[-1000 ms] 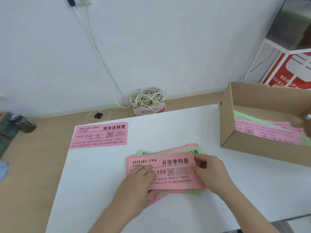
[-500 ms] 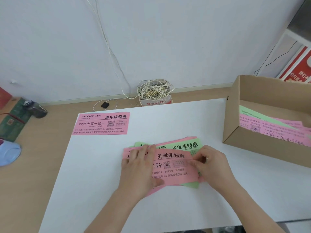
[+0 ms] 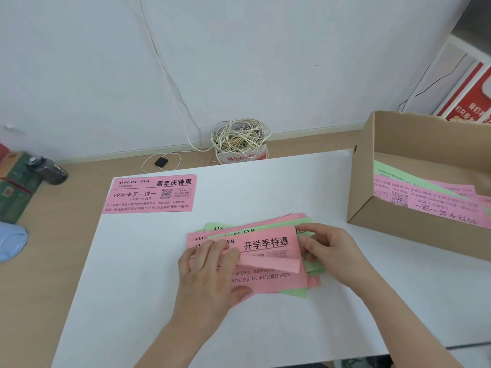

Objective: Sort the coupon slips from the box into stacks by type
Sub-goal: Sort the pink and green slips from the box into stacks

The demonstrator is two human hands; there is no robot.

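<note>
A single wide-angle view, worn on the person's head, looks forward and down on the white tabletop (image 3: pixel 148 274) from close above its near edge — facing the pale wall (image 3: pixel 292 62) past its far edge — with the cardboard box (image 3: pixel 362 176) at its right end cropped.

We see a white board (image 3: pixel 138 274) lying on a light brown desk (image 3: pixel 53 274). The single slip (image 3: pixel 150 193) at the board's far left corner is pink, with black print and a small black-and-white square code. The pile of slips (image 3: pixel 268 243) in the middle mixes pink and light green sheets, and the top one is pink with black characters. The box (image 3: pixel 362 166) is plain brown cardboard, and the slips inside it (image 3: pixel 430 205) are also pink and pale green. Behind, the cable coil (image 3: pixel 240 136) is cream and its tub (image 3: pixel 241 156) is white with red letters.
</note>
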